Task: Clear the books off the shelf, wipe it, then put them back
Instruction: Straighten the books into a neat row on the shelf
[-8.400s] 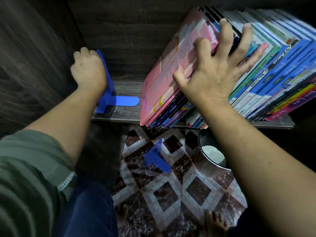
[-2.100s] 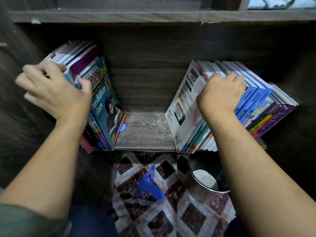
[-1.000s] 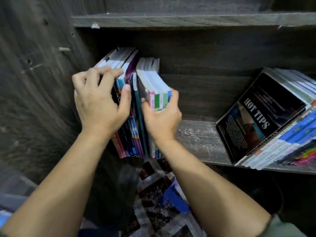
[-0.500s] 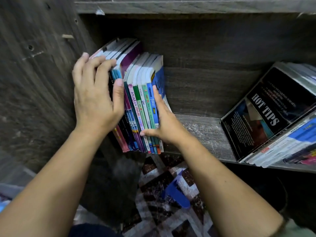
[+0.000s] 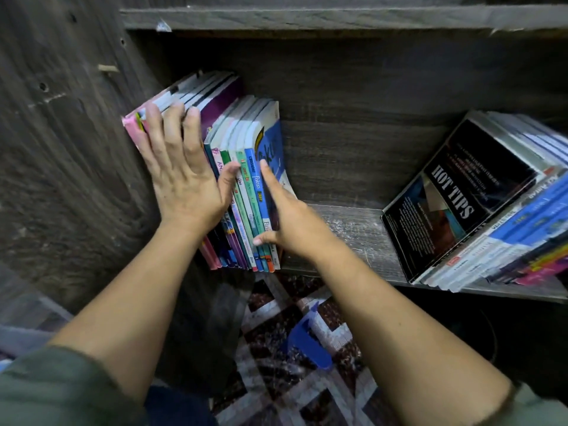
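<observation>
Two groups of books stand on the shelf. The left stack of books occupies the centre-left of the frame and leans against the dark side panel. The left hand lies flat on the spines of this stack with fingers straight and slightly spread, thumb extended toward the right. The right hand presses against the outer blue cover of the same stack, fingers straight and together, thumb resting on the lower spines. Neither hand grips anything. The right stack of books sits at the right edge of the frame, tilted rightward, with a black cover reading "HOT TIPS" facing out. Bare shelf surface separates the two stacks. Below the shelf, a blue bookend lies on the patterned floor.
</observation>
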Demonstrator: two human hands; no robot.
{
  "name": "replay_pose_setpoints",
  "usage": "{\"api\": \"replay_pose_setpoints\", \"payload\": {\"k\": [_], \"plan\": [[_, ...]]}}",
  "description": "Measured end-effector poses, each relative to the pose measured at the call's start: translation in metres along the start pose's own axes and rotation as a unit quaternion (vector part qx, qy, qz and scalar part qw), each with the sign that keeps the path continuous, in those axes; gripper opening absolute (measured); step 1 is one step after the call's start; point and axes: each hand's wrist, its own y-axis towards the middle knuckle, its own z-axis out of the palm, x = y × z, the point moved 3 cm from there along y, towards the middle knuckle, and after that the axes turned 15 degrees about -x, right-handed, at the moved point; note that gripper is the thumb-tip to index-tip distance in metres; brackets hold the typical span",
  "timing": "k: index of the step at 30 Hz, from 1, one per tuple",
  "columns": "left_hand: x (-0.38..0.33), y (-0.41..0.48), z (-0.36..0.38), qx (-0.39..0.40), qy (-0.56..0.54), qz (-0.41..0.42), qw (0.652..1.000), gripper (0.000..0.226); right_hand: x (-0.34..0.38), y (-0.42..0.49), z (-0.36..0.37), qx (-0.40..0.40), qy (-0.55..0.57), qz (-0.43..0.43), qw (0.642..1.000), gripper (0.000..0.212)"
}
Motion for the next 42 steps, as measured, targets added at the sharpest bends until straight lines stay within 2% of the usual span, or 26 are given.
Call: {"api": "replay_pose_setpoints", "payload": {"k": [3, 7, 9, 12, 16, 20, 23, 26, 29, 33, 35, 37, 38, 40, 42], "plan": [[-0.007, 0.002, -0.01, 0.009, -0.028, -0.017, 0.999, 0.075, -0.006, -0.001, -0.019, 0.03, -0.068, -0.013, 0.997, 0.12], [-0.036, 0.009, -0.024, 0.073, -0.057, 0.026, 0.995, 0.066, -0.008, -0.007, -0.045, 0.029, -0.168, -0.022, 0.985, 0.081], [-0.05, 0.01, -0.023, 0.126, -0.048, 0.058, 0.989, 0.058, -0.008, -0.013, -0.063, 0.004, -0.216, -0.016, 0.976, 0.064], [-0.06, 0.011, -0.022, 0.17, -0.021, 0.033, 0.985, 0.053, -0.014, -0.024, -0.098, -0.07, -0.292, -0.006, 0.954, 0.051], [-0.064, 0.013, -0.024, 0.19, -0.009, -0.008, 0.982, 0.053, -0.028, -0.038, -0.154, -0.184, -0.341, 0.03, 0.921, 0.048], [-0.069, 0.018, -0.026, 0.211, -0.031, -0.062, 0.975, 0.05, -0.048, -0.054, -0.2, -0.25, -0.378, 0.089, 0.887, 0.053], [-0.07, 0.02, -0.029, 0.215, -0.044, -0.086, 0.972, 0.045, -0.069, -0.064, -0.221, -0.26, -0.405, 0.163, 0.861, 0.062], [-0.071, 0.02, -0.03, 0.218, -0.049, -0.098, 0.97, 0.044, -0.092, -0.073, -0.226, -0.235, -0.445, 0.244, 0.829, 0.075], [-0.073, 0.018, -0.028, 0.214, -0.042, -0.086, 0.972, 0.046, -0.102, -0.074, -0.221, -0.241, -0.483, 0.24, 0.807, 0.076], [-0.073, 0.012, -0.028, 0.201, -0.04, -0.074, 0.976, 0.046, -0.102, -0.067, -0.213, -0.29, -0.515, 0.218, 0.777, 0.059], [-0.072, 0.012, -0.028, 0.196, -0.037, -0.07, 0.977, 0.046, -0.098, -0.064, -0.207, -0.327, -0.504, 0.184, 0.778, 0.051], [-0.072, 0.011, -0.027, 0.195, -0.037, -0.069, 0.978, 0.046, -0.091, -0.064, -0.205, -0.379, -0.445, 0.132, 0.801, 0.044], [-0.071, 0.01, -0.027, 0.195, -0.038, -0.069, 0.978, 0.046, -0.088, -0.064, -0.204, -0.406, -0.388, 0.117, 0.819, 0.048], [-0.07, 0.01, -0.027, 0.191, -0.042, -0.065, 0.979, 0.046, -0.084, -0.068, -0.201, -0.461, -0.236, 0.117, 0.847, 0.071], [-0.066, 0.01, -0.028, 0.181, -0.049, -0.063, 0.98, 0.043, -0.088, -0.076, -0.194, -0.516, -0.06, 0.163, 0.839, 0.088]]}}
